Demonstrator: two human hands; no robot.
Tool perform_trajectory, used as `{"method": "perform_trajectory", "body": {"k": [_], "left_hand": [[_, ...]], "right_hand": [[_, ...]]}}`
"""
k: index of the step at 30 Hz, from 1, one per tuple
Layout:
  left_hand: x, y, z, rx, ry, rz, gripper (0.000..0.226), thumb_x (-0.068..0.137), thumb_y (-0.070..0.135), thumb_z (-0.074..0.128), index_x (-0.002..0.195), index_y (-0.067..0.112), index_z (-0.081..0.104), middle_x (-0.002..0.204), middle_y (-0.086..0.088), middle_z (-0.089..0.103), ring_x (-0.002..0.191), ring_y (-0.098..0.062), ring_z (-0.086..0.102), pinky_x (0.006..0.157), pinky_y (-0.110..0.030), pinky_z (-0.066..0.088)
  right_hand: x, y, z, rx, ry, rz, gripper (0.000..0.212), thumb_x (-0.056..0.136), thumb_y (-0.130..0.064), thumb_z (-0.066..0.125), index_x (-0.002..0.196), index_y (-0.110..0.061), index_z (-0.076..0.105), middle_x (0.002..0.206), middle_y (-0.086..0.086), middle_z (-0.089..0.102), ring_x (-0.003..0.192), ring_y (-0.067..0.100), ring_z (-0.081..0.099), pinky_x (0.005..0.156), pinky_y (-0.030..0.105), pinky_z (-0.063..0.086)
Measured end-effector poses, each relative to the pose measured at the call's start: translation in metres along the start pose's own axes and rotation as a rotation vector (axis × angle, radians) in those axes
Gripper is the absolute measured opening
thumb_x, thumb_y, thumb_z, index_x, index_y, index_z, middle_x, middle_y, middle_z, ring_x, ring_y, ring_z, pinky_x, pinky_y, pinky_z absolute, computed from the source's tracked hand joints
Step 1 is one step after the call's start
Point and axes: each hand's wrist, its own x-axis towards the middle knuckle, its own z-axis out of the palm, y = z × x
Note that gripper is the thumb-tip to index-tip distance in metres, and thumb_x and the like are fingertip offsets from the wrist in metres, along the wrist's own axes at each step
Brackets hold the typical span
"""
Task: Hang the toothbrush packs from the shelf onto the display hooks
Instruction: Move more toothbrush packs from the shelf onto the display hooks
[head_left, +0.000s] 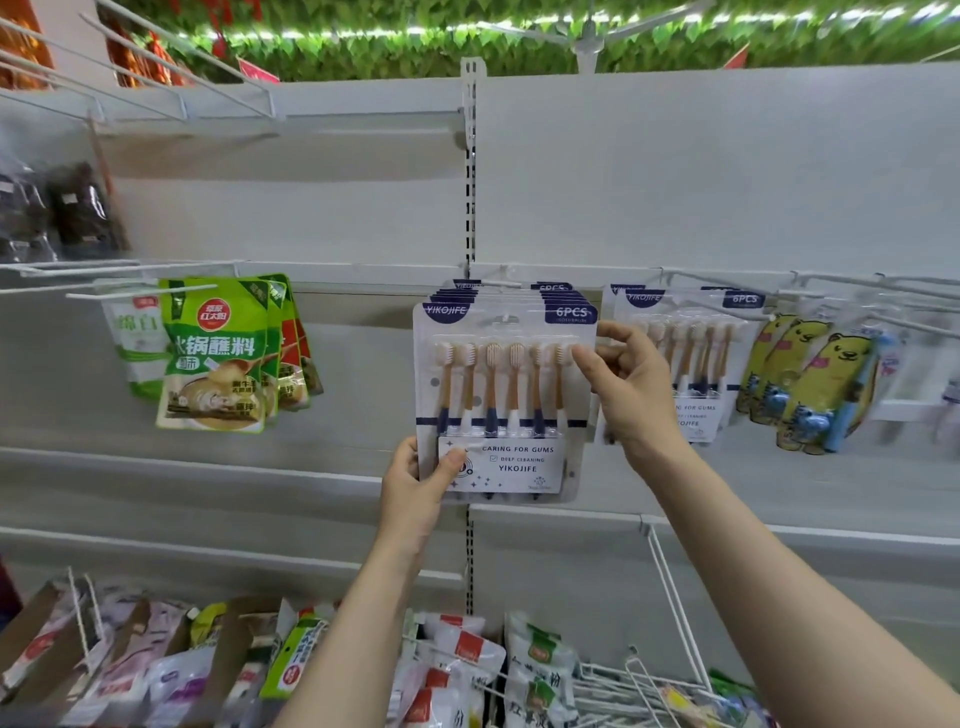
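At the centre display hook (503, 318), both hands steady the front toothbrush pack (503, 400) so its hang hole seats. Left hand (415, 486) fingers pinch the bottom corner; right hand (631, 387) fingers pinch its right edge.

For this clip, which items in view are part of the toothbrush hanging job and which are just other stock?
Part of the job:
front toothbrush pack, held by left hand and right hand
packs behind it
second hook's toothbrush packs

Just other stock:
green sauce pouches
yellow bear packs
bagged goods below

Front toothbrush pack (504, 395) hides the packs behind; far-right goods (935, 374) blurred.
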Motion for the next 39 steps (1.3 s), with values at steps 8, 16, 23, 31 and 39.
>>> {"method": "perform_trajectory", "body": {"k": [8,16,23,31,39], "left_hand": [[-0.018,-0.012,-0.019,0.038,-0.035,-0.123,0.036,0.087,0.029,0.071,0.116,0.014,0.057,0.107,0.002,0.07,0.1,-0.015,0.067,0.087,-0.026,0.051],[-0.077,-0.049,0.011,0.709,-0.419,-0.393,0.065,0.091,0.043,0.066,0.141,0.008,0.044,0.144,-0.014,0.049,0.127,-0.032,0.051,0.107,-0.043,0.043],[-0.114,0.057,0.116,1.095,-0.743,0.236,0.068,0.088,0.043,0.069,0.144,0.017,0.041,0.148,-0.006,0.042,0.134,-0.027,0.044,0.11,-0.046,0.039],[-0.224,0.131,0.244,1.049,-0.817,0.635,0.066,0.09,0.044,0.067,0.144,0.018,0.042,0.147,-0.006,0.044,0.134,-0.025,0.044,0.11,-0.043,0.039],[-0.353,0.125,0.383,0.944,-0.906,0.732,0.059,0.09,0.045,0.066,0.14,0.021,0.046,0.143,-0.005,0.05,0.127,-0.025,0.051,0.103,-0.043,0.045]], "right_hand": [[-0.029,0.009,-0.004,-0.269,0.047,0.171,0.034,0.092,-0.035,0.071,0.12,-0.018,0.062,0.093,-0.005,0.068,0.082,0.009,0.064,0.077,0.032,0.054],[-0.092,0.002,-0.094,-0.967,-0.235,0.493,0.054,0.097,-0.041,0.061,0.141,-0.013,0.049,0.141,0.012,0.055,0.127,0.028,0.054,0.104,0.041,0.044],[-0.137,-0.067,-0.209,-1.459,-0.412,0.398,0.051,0.099,-0.043,0.057,0.142,-0.019,0.047,0.141,0.007,0.05,0.125,0.029,0.052,0.098,0.042,0.046],[-0.209,-0.153,-0.357,-1.495,-0.19,0.163,0.051,0.1,-0.045,0.054,0.144,-0.02,0.047,0.141,0.006,0.054,0.123,0.029,0.055,0.097,0.042,0.047],[-0.295,-0.195,-0.522,-1.537,-0.067,0.195,0.053,0.099,-0.045,0.055,0.144,-0.018,0.047,0.141,0.008,0.053,0.13,0.028,0.05,0.103,0.044,0.046]]}}
